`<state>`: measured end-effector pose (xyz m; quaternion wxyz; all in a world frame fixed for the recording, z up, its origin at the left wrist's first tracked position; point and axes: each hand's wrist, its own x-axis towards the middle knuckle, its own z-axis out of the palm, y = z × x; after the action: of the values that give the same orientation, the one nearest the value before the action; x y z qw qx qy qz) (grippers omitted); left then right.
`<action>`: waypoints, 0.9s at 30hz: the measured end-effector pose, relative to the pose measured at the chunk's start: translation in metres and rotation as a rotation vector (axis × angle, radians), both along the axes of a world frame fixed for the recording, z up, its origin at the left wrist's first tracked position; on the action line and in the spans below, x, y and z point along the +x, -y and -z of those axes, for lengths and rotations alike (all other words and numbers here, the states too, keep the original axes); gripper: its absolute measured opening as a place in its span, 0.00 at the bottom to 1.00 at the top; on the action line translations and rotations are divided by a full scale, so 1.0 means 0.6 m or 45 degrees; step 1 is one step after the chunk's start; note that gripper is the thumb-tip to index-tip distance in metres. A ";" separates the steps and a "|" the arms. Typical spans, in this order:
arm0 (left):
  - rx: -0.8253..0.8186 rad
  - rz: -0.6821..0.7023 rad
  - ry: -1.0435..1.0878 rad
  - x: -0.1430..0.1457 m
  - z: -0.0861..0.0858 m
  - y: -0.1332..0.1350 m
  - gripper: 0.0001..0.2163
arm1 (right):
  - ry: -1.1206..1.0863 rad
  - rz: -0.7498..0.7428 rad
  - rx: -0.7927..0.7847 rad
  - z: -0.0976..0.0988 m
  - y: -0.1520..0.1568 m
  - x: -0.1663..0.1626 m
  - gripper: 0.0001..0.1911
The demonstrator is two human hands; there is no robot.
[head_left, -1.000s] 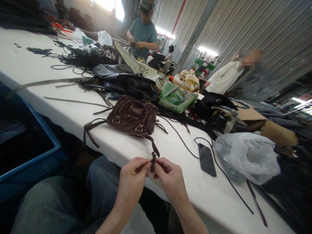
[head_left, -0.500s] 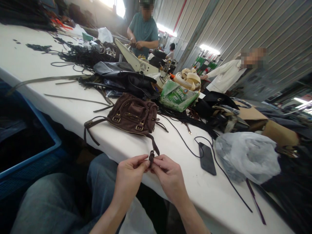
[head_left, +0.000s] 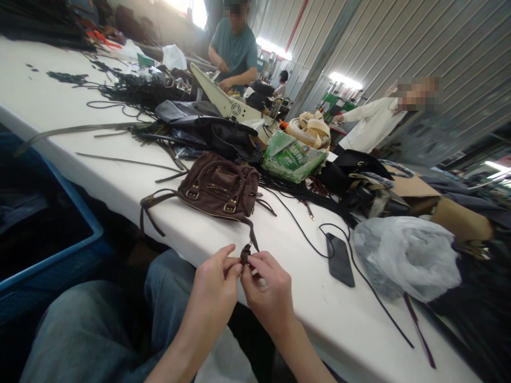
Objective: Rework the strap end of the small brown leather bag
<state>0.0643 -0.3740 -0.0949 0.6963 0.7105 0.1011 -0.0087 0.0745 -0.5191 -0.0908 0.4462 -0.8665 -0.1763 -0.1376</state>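
A dark brown handbag (head_left: 219, 186) with buckles and a brassy zip lies on the white table (head_left: 287, 266), close to its front edge. From its right end a brown strap (head_left: 252, 232) hangs toward me. Both hands meet at a small dark brown strap end (head_left: 245, 254), just past the table edge. My left hand (head_left: 213, 284) pinches it from the left, thumb against fingers. My right hand (head_left: 269, 284) grips it from the right with thumb and forefinger. Its fine details are hidden by the fingertips.
A phone (head_left: 340, 259) and a black cord lie to the right, beside a clear plastic bag (head_left: 407, 255). Behind the handbag are a green packet (head_left: 293, 157), black bags (head_left: 211, 133) and cords. A blue crate (head_left: 80, 213) stands at left. Two people work beyond the table.
My fingers have shifted slightly left around the strap end, and my right hand's grip has changed. The handbag stays in place. A person at the back has lowered their hands.
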 end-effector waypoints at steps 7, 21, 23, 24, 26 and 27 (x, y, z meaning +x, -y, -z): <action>-0.158 -0.038 0.007 -0.023 0.012 0.011 0.17 | -0.556 0.057 0.453 -0.011 0.004 0.010 0.10; 0.521 -0.007 0.592 -0.016 0.062 0.019 0.10 | -0.806 -0.018 0.351 -0.020 0.030 0.012 0.15; 0.477 -0.069 0.490 -0.014 0.057 0.017 0.09 | -0.841 0.032 0.211 -0.027 0.036 0.005 0.15; 0.416 -0.073 0.394 -0.014 0.053 0.018 0.11 | -0.874 0.056 0.162 -0.028 0.039 0.001 0.15; 0.190 0.029 0.133 -0.014 0.043 0.021 0.17 | -0.946 0.074 0.140 -0.029 0.042 -0.008 0.17; 0.032 0.122 0.000 -0.015 0.038 0.023 0.20 | -0.970 0.077 0.158 -0.028 0.044 -0.012 0.17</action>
<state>0.0552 -0.3878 -0.1176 0.6861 0.7233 0.0668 -0.0408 0.0670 -0.5454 -0.0741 0.5270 -0.8317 0.0366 0.1707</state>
